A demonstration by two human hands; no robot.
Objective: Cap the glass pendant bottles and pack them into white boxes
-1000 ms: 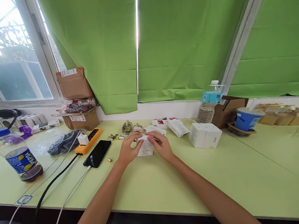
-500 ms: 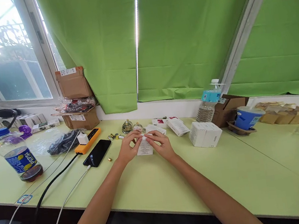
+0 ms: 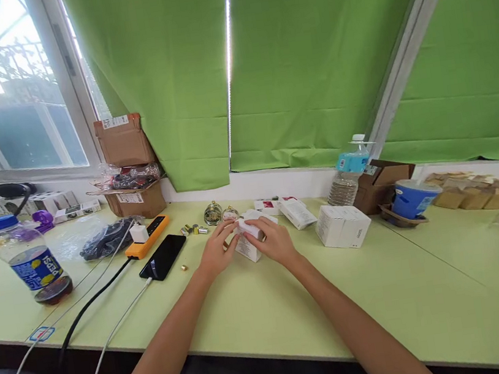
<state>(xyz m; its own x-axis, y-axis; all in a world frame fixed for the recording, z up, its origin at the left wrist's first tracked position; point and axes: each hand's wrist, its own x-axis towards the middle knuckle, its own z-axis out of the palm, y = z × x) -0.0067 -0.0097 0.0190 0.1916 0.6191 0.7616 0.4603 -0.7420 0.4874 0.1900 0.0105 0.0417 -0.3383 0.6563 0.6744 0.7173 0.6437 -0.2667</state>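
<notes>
Evidently two hands, one small carton

Both hands meet over a small white carton (image 3: 248,250) near the middle of the counter (image 3: 276,307), tilted a little, its printed side towards the person. The right hand (image 3: 278,243) has its grip closed on it, thumb on the near side, fingers reaching beyond the top. The left hand (image 3: 216,251) is half curled, fingertips at the carton's left edge, with a gap between thumb and fingers (whether it pinches anything, I can't tell).

As for how far along things are, the carton's top looks mostly covered, though fingers hide whether the flap is tucked. To the right, a bigger white carton (image 3: 342,226) looks shut on the faces that show. Just behind the hands, two ornate round bottles, one dark (image 3: 213,213), one pale (image 3: 230,213), remain out on the counter; small metallic caps (image 3: 196,229) lie loose beside them.
</notes>
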